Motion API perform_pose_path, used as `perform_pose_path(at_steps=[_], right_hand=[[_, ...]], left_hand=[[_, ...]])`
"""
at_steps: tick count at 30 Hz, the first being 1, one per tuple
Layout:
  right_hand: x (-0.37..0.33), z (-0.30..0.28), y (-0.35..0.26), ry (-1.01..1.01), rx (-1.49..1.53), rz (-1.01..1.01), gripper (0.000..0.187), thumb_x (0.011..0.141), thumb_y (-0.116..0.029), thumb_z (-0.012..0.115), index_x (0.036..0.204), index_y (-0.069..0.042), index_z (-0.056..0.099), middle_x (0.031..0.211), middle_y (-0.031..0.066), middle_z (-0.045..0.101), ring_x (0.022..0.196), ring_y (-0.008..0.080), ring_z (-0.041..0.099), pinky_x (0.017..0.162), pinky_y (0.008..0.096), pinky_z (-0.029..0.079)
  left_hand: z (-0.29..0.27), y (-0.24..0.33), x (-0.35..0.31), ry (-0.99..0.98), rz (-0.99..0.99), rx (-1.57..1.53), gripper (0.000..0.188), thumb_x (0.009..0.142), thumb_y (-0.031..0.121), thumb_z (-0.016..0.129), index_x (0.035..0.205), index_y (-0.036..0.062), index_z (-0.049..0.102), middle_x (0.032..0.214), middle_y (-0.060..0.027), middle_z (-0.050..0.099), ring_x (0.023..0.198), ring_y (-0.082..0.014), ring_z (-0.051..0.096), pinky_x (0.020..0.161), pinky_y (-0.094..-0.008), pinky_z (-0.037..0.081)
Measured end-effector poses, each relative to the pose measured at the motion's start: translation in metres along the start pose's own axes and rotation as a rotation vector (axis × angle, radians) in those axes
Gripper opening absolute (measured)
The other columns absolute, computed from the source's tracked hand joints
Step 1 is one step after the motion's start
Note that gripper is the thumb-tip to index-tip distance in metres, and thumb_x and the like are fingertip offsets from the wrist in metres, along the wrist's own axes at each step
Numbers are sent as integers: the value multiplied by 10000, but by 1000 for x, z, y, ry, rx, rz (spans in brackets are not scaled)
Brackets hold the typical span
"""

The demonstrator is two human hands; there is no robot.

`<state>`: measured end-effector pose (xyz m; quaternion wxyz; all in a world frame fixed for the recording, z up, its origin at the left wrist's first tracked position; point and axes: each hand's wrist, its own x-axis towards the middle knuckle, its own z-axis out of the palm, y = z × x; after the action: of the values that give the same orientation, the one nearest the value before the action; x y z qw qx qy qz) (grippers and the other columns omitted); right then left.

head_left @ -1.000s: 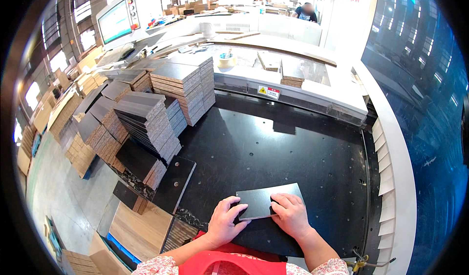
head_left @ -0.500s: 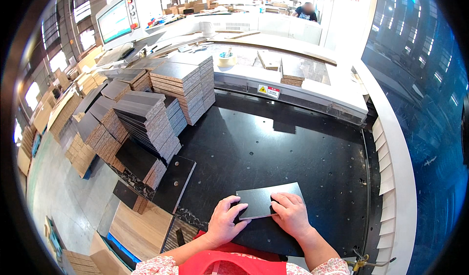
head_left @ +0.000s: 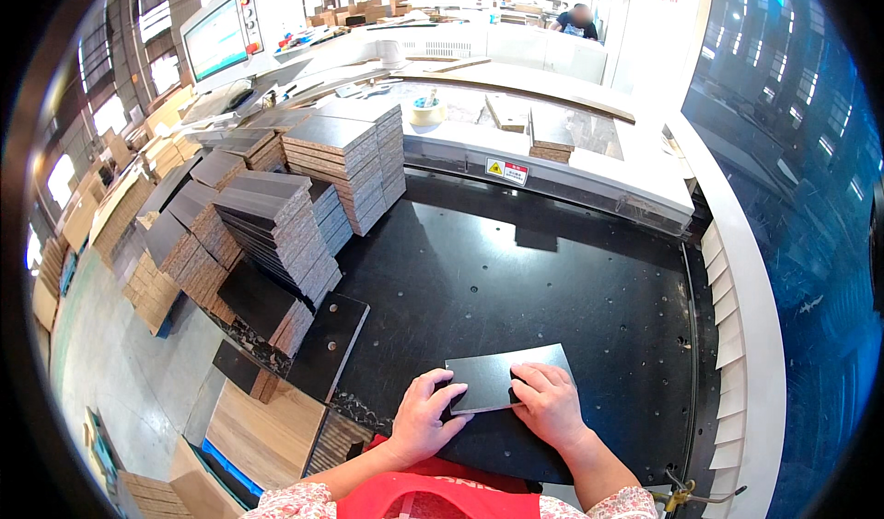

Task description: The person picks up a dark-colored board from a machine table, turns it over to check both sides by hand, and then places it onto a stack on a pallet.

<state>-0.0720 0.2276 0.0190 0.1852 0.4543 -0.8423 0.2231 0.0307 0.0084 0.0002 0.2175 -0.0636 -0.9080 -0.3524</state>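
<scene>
A small dark grey rectangular board point(head_left: 493, 376) lies over the near part of the black machine table point(head_left: 552, 289), its top catching the light. My left hand point(head_left: 426, 416) grips its left end, with the thumb at the near left corner. Over the right part of the near edge, my right hand point(head_left: 550, 403) holds the board with its fingers bent on the top face. The undersides of both hands are hidden. To the left rise stacks of cut grey-faced chipboard point(head_left: 276, 233), their speckled edges facing me.
A white machine beam point(head_left: 552, 174) with a warning label crosses behind the table, carrying a roll of tape point(head_left: 428, 111) and small board pieces point(head_left: 550, 135). A control screen point(head_left: 216, 40) stands back left. A blue panel point(head_left: 792, 197) rises on the right. Another person point(head_left: 578, 23) is far back.
</scene>
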Motion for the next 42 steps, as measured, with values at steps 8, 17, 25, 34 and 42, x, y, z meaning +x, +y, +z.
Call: perform_pose_path(at_steps=[8, 17, 25, 34, 42], right_hand=[[0, 0, 0, 0, -1, 4, 281, 648, -95, 791, 913, -84, 697, 1160, 46, 694, 1112, 235, 647, 951, 398, 491], [1, 0, 0, 10, -1, -1, 277, 644, -92, 790, 903, -82, 695, 1146, 46, 699, 1106, 239, 650, 949, 398, 490], [-1, -2, 2, -35, 28, -3, 303, 672, -105, 764, 964, -79, 685, 1202, 66, 669, 1159, 248, 618, 970, 399, 477], [-2, 1, 7, -4, 42, -4, 222, 710, -123, 727, 921, -76, 674, 1176, 68, 683, 1149, 247, 624, 979, 396, 477], [-1, 2, 11, 8, 46, -18, 131, 765, -156, 654, 874, -87, 680, 1175, 70, 691, 1137, 231, 631, 983, 394, 485]], left_hand=[[0, 0, 0, -1, -5, -8, 495, 712, 151, 847, 1165, 86, 659, 1239, -156, 555, 1118, -349, 577, 947, -435, 496], [-1, 1, 1, -2, -9, 2, 491, 712, 149, 845, 1161, 83, 659, 1238, -158, 557, 1125, -353, 574, 950, -435, 495], [-7, -3, 8, -72, -2, -72, 466, 719, 175, 858, 1130, 58, 673, 1236, -171, 562, 1142, -359, 561, 991, -433, 463], [23, -44, 171, 12, 262, 111, 399, 849, 229, 751, 1177, 28, 641, 1284, -177, 595, 1239, -361, 531, 1073, -453, 420], [140, -89, 291, -73, 305, 336, 585, 936, 397, 633, 1360, 7, 529, 1490, -191, 456, 1429, -384, 363, 1164, -477, 330]])
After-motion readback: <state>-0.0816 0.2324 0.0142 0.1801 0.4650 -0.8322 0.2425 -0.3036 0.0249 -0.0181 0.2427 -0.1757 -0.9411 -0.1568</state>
